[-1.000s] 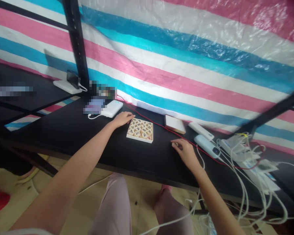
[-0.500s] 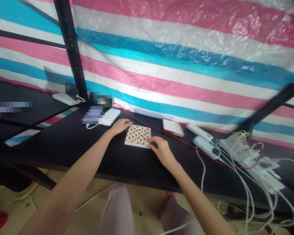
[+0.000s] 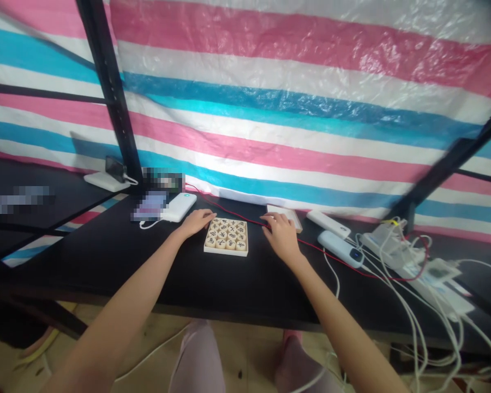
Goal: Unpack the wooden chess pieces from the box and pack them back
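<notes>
A shallow white box [image 3: 226, 252] holds rows of round wooden Chinese chess pieces [image 3: 227, 234], their faces marked with dark characters. My left hand [image 3: 197, 222] is at the box's far left corner, with thumb and fingers closed around that corner. To the right of the box, my right hand [image 3: 281, 236] hovers over the table with its fingers curved and apart, holding nothing I can see. Behind it lies the shallow box lid [image 3: 293, 217], a white tray-like piece with brown edges, partly hidden by the fingers.
Two power banks, one white [image 3: 328, 224] and one light blue [image 3: 340, 248], lie at right beside power strips [image 3: 425, 278] with tangled white cables. A red cable [image 3: 229, 210] crosses the black table [image 3: 180, 281]. Another white power bank [image 3: 180, 207] is at left. Striped sheeting [image 3: 270, 136] hangs behind.
My right hand has left the box's near right corner and moved right and back toward the lid; a piece now shows in that corner. My left hand stays at the far left corner.
</notes>
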### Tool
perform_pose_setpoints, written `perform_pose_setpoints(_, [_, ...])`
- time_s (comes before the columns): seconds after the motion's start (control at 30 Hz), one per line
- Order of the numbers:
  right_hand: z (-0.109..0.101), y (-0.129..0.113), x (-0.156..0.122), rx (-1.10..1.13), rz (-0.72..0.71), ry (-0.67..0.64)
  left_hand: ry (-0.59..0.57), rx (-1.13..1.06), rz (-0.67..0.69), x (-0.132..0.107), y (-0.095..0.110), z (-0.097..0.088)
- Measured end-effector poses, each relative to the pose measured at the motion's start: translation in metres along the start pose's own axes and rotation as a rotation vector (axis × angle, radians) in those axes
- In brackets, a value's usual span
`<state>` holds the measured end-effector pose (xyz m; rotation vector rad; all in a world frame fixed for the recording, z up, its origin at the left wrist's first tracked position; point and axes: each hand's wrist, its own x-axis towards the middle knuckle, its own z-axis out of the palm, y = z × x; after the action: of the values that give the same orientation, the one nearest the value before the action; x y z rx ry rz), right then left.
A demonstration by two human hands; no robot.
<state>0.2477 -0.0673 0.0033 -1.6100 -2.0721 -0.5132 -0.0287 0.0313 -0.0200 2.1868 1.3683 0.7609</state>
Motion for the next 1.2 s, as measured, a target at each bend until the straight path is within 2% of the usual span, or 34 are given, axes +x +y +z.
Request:
perform_pose_setpoints(0.1, [0.022,0.030,0.003,-0.052,0.146,-0.073,0.010,0.001,0.007,-0.001,0.002,0.000])
perform_pose_setpoints(0.17, [0.032,0.043,0.001,-0.011,0.213,-0.108,0.017,-0.005,0.015,-0.001,0.002,0.001])
perform_pose_setpoints(0.27, [0.036,0.050,-0.001,0.168,0.246,-0.010,0.041,-0.077,0.016,0.000,0.001,0.003])
perform_pose_setpoints(0.37, [0.026,0.049,0.005,0.553,0.316,0.179,0.056,-0.230,-0.005,0.003,-0.003,0.005])
perform_pose_setpoints(0.47, [0.003,0.039,0.016,1.054,0.425,0.292,0.077,-0.290,-0.008,0.005,-0.005,0.007])
perform_pose_setpoints(0.6, [-0.034,0.009,0.030,1.624,0.408,0.202,0.113,-0.286,-0.007,0.005,-0.005,0.008])
perform_pose_setpoints(0.7, [-0.035,-0.018,0.036,1.884,0.458,0.047,0.143,-0.340,-0.033,0.004,-0.003,0.006])
perform_pose_setpoints(0.87, [0.018,-0.043,0.031,1.933,0.709,-0.289,0.252,-0.308,-0.020,0.005,-0.002,-0.001])
perform_pose_setpoints(0.9, [0.028,-0.043,0.029,1.908,0.773,-0.293,0.282,-0.280,-0.013,0.005,-0.002,-0.002])
perform_pose_setpoints(1.0, [0.046,-0.040,0.025,1.749,0.900,-0.179,0.305,-0.266,0.001,0.006,-0.002,-0.002])
perform_pose_setpoints(1.2, [0.060,-0.039,0.017,1.528,0.775,-0.167,0.086,-0.315,0.068,0.003,0.004,0.007])
